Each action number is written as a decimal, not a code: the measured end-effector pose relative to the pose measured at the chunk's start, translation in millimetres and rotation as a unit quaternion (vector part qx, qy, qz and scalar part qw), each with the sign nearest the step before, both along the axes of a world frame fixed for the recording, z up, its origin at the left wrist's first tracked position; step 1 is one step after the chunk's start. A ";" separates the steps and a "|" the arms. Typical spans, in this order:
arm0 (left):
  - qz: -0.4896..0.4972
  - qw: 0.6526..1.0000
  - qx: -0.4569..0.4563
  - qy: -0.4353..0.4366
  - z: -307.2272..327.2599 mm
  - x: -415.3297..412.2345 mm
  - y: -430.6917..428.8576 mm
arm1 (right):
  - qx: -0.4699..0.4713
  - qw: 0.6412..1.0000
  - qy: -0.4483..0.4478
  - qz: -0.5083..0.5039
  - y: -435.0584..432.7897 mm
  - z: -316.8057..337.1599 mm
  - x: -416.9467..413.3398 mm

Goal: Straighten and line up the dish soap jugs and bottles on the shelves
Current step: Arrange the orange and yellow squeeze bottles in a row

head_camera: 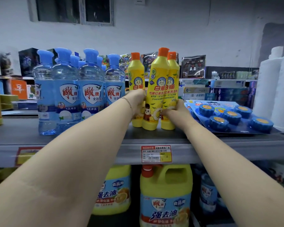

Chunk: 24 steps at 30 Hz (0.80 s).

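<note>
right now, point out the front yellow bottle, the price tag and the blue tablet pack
front yellow bottle (157,89), head view, on its label below the cat face
price tag (156,154), head view, middle of the tag on the shelf edge
blue tablet pack (226,112), head view, on the card between the tablets

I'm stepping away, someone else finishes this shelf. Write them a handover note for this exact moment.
Left hand: on the left side of the yellow bottles, top shelf.
Right hand: on their right side, low down.
Yellow bottles: three, upright, bunched, front one ahead of the other two.
Blue bottles: upright to the left, in a loose cluster.
Yellow jugs: lower shelf, untouched.
Done: nothing clearly finished.
Left: line up the yellow bottles, then the blue bottles, then the jugs.
</note>
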<state>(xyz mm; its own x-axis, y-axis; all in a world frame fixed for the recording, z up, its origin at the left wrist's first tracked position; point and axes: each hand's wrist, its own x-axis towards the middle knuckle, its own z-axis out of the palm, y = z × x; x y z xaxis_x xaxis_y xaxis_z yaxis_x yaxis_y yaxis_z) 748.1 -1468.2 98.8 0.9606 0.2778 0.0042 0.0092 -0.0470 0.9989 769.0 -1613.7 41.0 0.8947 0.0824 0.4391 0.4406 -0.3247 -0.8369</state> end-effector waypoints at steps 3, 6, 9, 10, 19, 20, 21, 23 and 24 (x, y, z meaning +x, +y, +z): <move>-0.002 0.999 -0.028 -0.022 1.8 -6.5 1.7 | 0.023 0.999 0.017 0.027 -0.5 1.4 -5.5; -0.011 0.999 -0.033 -0.037 3.8 -11.5 -4.6 | 0.042 0.997 0.019 0.054 8.5 1.8 -13.7; -0.019 0.999 0.007 -0.028 -4.5 21.8 0.3 | 0.010 0.998 -0.064 0.023 17.0 -2.1 -11.7; -0.013 0.999 0.007 -0.031 -10.5 47.6 6.4 | 0.007 0.995 -0.095 0.016 19.1 -3.2 -13.8; 0.023 0.991 -0.047 -0.125 -15.8 13.3 4.0 | 0.069 0.986 -0.141 0.063 30.3 12.9 -27.6; 0.033 0.990 -0.053 -0.125 -16.9 15.1 5.1 | 0.094 0.984 -0.131 0.082 28.7 14.5 -29.4; 0.037 0.989 -0.058 -0.129 -17.7 16.7 6.3 | 0.106 0.983 -0.125 0.087 26.8 14.7 -29.0; 0.053 0.988 -0.060 -0.132 -17.5 17.5 6.1 | 0.117 0.981 -0.124 0.093 26.9 14.3 -28.4; 0.063 0.988 -0.058 -0.131 -17.0 17.9 5.0 | 0.117 0.981 -0.121 0.093 27.6 14.2 -27.4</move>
